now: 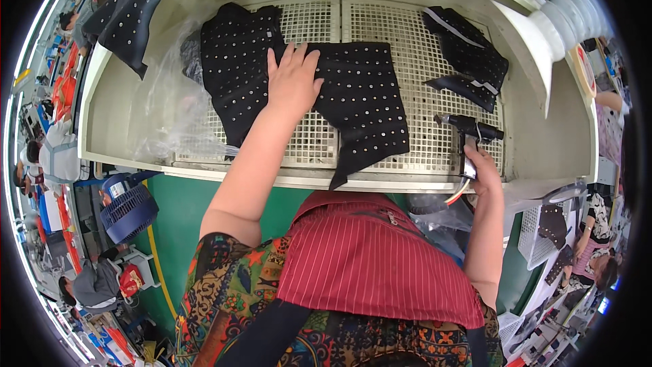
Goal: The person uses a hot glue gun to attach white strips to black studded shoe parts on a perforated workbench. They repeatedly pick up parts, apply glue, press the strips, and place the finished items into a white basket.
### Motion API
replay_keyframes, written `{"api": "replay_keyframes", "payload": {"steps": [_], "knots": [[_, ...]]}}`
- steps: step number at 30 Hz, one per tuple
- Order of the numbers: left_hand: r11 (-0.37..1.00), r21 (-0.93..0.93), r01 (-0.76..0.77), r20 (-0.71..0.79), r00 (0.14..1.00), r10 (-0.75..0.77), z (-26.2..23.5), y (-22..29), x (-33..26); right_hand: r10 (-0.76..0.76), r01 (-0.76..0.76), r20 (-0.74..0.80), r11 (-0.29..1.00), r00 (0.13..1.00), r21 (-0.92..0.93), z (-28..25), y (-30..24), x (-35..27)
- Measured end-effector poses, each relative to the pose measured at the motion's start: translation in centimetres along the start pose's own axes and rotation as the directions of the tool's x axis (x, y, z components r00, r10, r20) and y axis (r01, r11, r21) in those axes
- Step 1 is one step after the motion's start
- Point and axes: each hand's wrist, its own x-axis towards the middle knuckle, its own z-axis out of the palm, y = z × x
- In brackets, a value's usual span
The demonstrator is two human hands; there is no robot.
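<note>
From the head camera, looking down, your left hand [293, 81] lies flat and spread, fingers pointing away from you, pressing on the black studded cloth [353, 92] that rests on the white grid of the desk [407, 47]; that grip is fully open, palm down, holding the cloth by pressure only and closing on nothing. The cloth spreads wide across the grid, its long axis running left to right, with one lobe up to the left of your hand and a longer flap dropping toward you over the front edge of the desk. Your right hand [483, 168] sits at the near right edge, wrapped around the handle of a black hand gun tool [468, 129], its grip closed on the handle; the nozzle points left, toward the cloth. The cloth lies to the left of the tool and slightly farther from you, near but apart from the nozzle, so your left hand is on it and your right is the one with ground to cover. A second black piece with light strips [468, 58] lies on the grid beyond the tool, apart from both hands. A clear plastic bag [166, 105] lies at the left end of the desk, and another studded piece [129, 13] hangs over the far left corner. A white funnel-shaped duct [543, 34] juts in at the right.
</note>
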Motion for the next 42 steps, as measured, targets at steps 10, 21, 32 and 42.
{"api": "replay_keyframes", "payload": {"steps": [10,21,32,42], "knots": [[0.998,-0.042,-0.055,0.148,0.987,0.06,3.4,-2.2,0.0,-0.242,0.243,0.162,0.97,0.957,0.012,10.3,-7.2,-6.0],[0.991,-0.112,-0.074,0.058,0.995,0.081,3.6,-2.4,-0.2,-0.504,0.593,0.324,0.59,0.801,-0.548,24.5,-13.2,-2.1],[0.99,-0.138,-0.031,0.124,0.991,0.048,3.0,-2.2,0.0,-0.515,0.59,0.308,0.581,0.8,-0.561,21.1,-13.4,-1.4],[0.903,-0.397,-0.165,0.102,0.97,0.223,0.6,0.8,-2.3,-0.607,0.547,0.157,0.535,0.779,-0.644,15.9,-12.4,-2.9]]}}
